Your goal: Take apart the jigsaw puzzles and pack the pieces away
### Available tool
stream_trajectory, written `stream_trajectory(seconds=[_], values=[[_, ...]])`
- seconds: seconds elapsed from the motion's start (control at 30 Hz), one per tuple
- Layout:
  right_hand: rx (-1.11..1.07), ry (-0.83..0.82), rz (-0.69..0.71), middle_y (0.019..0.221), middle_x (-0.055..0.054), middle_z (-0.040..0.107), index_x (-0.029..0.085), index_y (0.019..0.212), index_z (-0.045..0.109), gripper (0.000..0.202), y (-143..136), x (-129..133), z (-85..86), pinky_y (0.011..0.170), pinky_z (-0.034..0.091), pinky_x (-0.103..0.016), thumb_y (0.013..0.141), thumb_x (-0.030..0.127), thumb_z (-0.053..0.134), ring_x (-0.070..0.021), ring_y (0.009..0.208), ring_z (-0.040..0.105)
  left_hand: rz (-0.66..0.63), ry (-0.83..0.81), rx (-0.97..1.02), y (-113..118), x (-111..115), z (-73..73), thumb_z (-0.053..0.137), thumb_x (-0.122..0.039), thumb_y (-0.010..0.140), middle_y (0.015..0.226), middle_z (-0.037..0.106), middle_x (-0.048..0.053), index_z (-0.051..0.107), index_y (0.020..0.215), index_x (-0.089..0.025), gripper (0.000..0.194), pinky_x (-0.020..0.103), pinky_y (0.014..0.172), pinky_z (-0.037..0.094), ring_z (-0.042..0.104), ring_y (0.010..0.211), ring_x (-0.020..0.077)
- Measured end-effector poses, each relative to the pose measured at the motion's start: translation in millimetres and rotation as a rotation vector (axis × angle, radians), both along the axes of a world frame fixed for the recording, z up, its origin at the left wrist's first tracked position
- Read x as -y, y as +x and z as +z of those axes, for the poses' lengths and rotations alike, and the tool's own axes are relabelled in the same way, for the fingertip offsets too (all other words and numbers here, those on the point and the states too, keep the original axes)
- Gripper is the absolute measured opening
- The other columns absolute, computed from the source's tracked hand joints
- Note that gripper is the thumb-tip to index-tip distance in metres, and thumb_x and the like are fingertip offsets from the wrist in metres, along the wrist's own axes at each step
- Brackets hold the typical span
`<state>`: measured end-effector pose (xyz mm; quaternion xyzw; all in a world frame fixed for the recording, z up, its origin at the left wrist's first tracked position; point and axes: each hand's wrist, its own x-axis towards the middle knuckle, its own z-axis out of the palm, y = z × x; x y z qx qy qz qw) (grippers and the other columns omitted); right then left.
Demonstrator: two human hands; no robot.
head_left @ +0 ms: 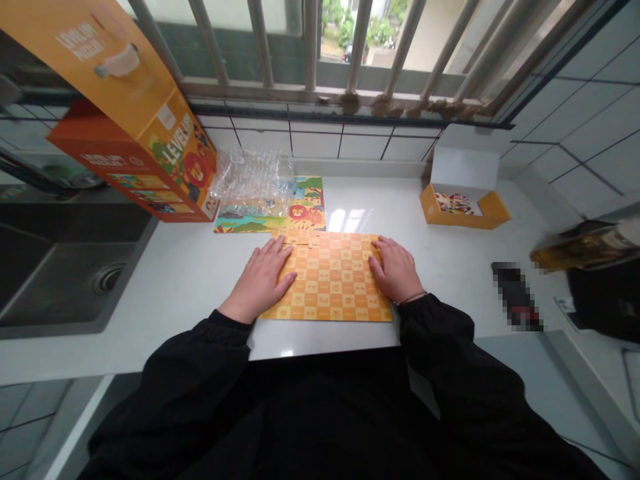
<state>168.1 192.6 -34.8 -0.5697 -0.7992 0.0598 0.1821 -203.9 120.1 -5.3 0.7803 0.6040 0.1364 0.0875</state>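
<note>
An orange and yellow checkered puzzle board (335, 280) lies flat on the white counter (190, 267). Along its upper left edge, jigsaw seams and a small gap show. My left hand (263, 277) rests on the board's left side, fingers apart and thumb pointing inward. On the upper right edge lies my right hand (397, 267), its fingers spread a little over the border. Neither hand grasps anything. Just behind the board is a colourful picture sheet with a lion (307, 213), partly covered by clear bubble wrap (253, 180).
A tall orange puzzle box (175, 160) stands open at the back left, beside a dark sink (70, 267). At the back right sits a small open box (465, 210) with pieces inside. A pixelated dark object (516, 295) and a bottle (585, 247) are farther right.
</note>
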Motion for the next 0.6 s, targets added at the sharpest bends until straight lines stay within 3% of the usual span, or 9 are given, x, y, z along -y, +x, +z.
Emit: stream_trajectory(seconds=[0.23,0.43,0.53,0.6], values=[[-0.016,-0.085,0.022,0.171,-0.018,0.052,0.017,0.156,0.058,0.058,1,4,5.4,0.131,0.033,-0.064,0.107,0.048,0.053,-0.0386,0.16,0.046,-0.027,-0.054,-0.145,12,12,-1.8,0.044,-0.051,0.113,0.184,0.024,0.021,0.037,0.173,-0.013,0.071,0.067,0.136,0.024,0.023,0.171,0.0405],[-0.005,-0.144,0.075,0.177,-0.016,0.044,0.02,0.161,0.053,0.06,3,15,8.9,0.134,0.025,-0.071,0.108,0.049,0.051,-0.0397,0.165,0.038,0.026,-0.018,-0.155,24,42,-10.6,0.047,-0.052,0.112,0.183,0.024,0.022,0.035,0.174,-0.014,0.073,0.067,0.135,0.026,0.025,0.17,0.0431],[-0.036,-0.13,0.096,0.175,-0.016,0.047,0.02,0.16,0.053,0.059,3,20,10.9,0.133,0.026,-0.072,0.108,0.047,0.052,-0.0403,0.164,0.04,0.065,0.025,-0.116,28,54,-11.8,0.05,-0.052,0.111,0.182,0.029,0.022,0.038,0.172,-0.016,0.071,0.068,0.133,0.031,0.027,0.169,0.0443],[-0.098,-0.08,0.085,0.167,-0.019,0.056,0.017,0.157,0.055,0.058,5,25,15.2,0.129,0.036,-0.069,0.107,0.045,0.052,-0.0401,0.157,0.051,0.144,0.099,-0.069,27,60,-8.6,0.052,-0.05,0.11,0.178,0.038,0.025,0.044,0.167,-0.014,0.067,0.067,0.13,0.036,0.034,0.166,0.0458]])
